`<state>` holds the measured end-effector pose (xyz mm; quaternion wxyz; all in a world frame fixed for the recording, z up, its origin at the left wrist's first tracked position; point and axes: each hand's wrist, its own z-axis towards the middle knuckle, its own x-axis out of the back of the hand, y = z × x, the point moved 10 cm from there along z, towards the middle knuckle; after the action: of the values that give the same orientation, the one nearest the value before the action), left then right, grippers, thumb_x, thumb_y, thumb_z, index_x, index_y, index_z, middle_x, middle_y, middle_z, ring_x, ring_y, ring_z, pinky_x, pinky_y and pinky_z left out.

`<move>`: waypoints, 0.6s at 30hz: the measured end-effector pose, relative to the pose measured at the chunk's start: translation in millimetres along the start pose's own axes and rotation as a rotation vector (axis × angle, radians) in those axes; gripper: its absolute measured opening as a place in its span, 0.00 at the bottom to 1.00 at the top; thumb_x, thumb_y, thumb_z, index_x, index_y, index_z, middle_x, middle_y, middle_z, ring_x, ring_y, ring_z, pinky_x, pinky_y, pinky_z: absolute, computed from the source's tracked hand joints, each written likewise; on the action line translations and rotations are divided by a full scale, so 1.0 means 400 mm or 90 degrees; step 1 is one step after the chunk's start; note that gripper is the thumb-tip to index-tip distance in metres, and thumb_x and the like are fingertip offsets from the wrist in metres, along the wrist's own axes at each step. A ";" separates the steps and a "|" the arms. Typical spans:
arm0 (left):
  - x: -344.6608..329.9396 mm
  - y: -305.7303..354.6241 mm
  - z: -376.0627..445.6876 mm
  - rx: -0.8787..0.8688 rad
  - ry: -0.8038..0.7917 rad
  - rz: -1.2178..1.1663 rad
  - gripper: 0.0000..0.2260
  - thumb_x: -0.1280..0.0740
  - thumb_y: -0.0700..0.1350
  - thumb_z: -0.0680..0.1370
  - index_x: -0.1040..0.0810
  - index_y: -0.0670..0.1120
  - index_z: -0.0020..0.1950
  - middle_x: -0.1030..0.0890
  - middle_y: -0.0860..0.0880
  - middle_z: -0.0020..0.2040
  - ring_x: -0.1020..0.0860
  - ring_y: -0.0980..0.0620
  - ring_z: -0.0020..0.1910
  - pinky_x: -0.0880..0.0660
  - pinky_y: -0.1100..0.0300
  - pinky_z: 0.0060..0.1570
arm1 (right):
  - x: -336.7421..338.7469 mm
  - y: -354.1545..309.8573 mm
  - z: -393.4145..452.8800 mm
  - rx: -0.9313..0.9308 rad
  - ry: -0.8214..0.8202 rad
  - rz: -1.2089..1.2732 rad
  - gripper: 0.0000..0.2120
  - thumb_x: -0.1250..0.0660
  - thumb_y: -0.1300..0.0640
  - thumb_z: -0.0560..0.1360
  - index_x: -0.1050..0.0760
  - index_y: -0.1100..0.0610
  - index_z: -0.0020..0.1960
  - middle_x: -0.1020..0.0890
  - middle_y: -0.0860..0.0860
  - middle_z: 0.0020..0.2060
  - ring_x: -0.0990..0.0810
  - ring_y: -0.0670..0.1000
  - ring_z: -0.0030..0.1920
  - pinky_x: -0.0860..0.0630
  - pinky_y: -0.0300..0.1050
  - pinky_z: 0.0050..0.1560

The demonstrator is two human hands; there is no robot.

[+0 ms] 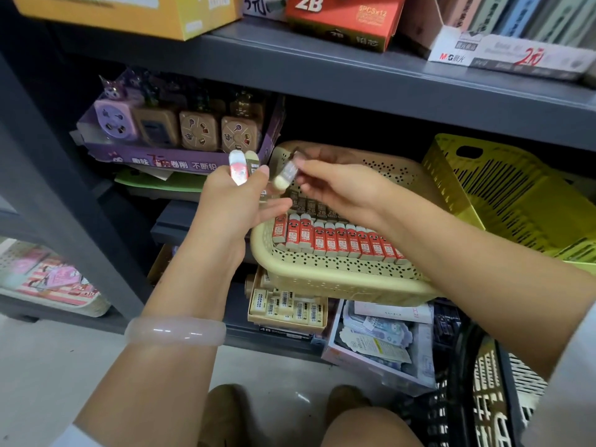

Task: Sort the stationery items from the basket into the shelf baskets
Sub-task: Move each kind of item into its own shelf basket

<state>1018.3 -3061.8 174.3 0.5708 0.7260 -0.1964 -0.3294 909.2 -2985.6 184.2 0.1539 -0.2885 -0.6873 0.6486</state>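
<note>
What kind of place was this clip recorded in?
Most likely a stationery shop or its stockroom: grey metal shelving carries retail display boxes such as a red 2B lead box, and a beige basket holds rows of packaged red erasers.

Beige basket (338, 279): perforated plastic, matt. Yellow basket (503, 195): slotted plastic, slight sheen. Shelf (354, 75): dark grey, smooth matt. Erasers (335, 240): printed paper sleeves. Bangle (175, 330): pale, translucent, glossy. Red box (345, 17): printed cardboard.

erasers (243, 167) upright, gripped | eraser (285, 175) tilted, pinched | beige basket (322, 272) holds erasers
</note>
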 end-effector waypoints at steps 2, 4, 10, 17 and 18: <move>0.006 0.003 -0.002 -0.001 0.011 0.008 0.03 0.39 0.42 0.80 0.27 0.43 0.48 0.18 0.42 0.42 0.17 0.49 0.34 0.21 0.64 0.32 | 0.070 -0.004 0.017 0.008 0.096 0.005 0.06 0.36 0.64 0.75 0.26 0.56 0.50 0.20 0.49 0.32 0.22 0.43 0.32 0.24 0.33 0.34; 0.006 0.009 -0.004 -0.008 0.014 0.020 0.03 0.39 0.42 0.80 0.27 0.44 0.48 0.18 0.44 0.41 0.17 0.49 0.33 0.22 0.65 0.30 | 0.148 0.009 0.029 -0.016 0.213 -0.115 0.05 0.35 0.63 0.75 0.26 0.56 0.50 0.20 0.50 0.32 0.23 0.44 0.31 0.23 0.34 0.33; -0.001 0.022 -0.005 -0.035 0.021 0.051 0.05 0.39 0.44 0.80 0.27 0.48 0.44 0.17 0.47 0.38 0.23 0.56 0.25 0.25 0.66 0.25 | 0.211 0.084 0.074 -0.144 0.281 -0.400 0.08 0.31 0.54 0.73 0.26 0.54 0.37 0.21 0.48 0.32 0.25 0.44 0.29 0.25 0.31 0.28; 0.007 0.015 0.003 -0.029 0.025 0.063 0.03 0.39 0.44 0.79 0.27 0.46 0.48 0.17 0.47 0.39 0.23 0.57 0.25 0.26 0.67 0.25 | 0.174 0.136 0.107 -0.193 0.198 -0.551 0.09 0.32 0.54 0.74 0.23 0.59 0.40 0.22 0.51 0.29 0.25 0.48 0.29 0.21 0.40 0.39; 0.006 0.015 0.003 -0.029 0.025 0.064 0.03 0.39 0.44 0.79 0.27 0.46 0.48 0.17 0.47 0.39 0.23 0.58 0.25 0.26 0.67 0.25 | 0.177 0.133 0.106 -0.195 0.196 -0.573 0.11 0.32 0.52 0.73 0.24 0.57 0.36 0.23 0.50 0.28 0.27 0.47 0.28 0.24 0.38 0.34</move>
<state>1019.8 -3065.8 179.1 0.6071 0.7079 -0.2141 -0.2906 839.1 -2977.7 115.9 0.4741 -0.0749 -0.8004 0.3591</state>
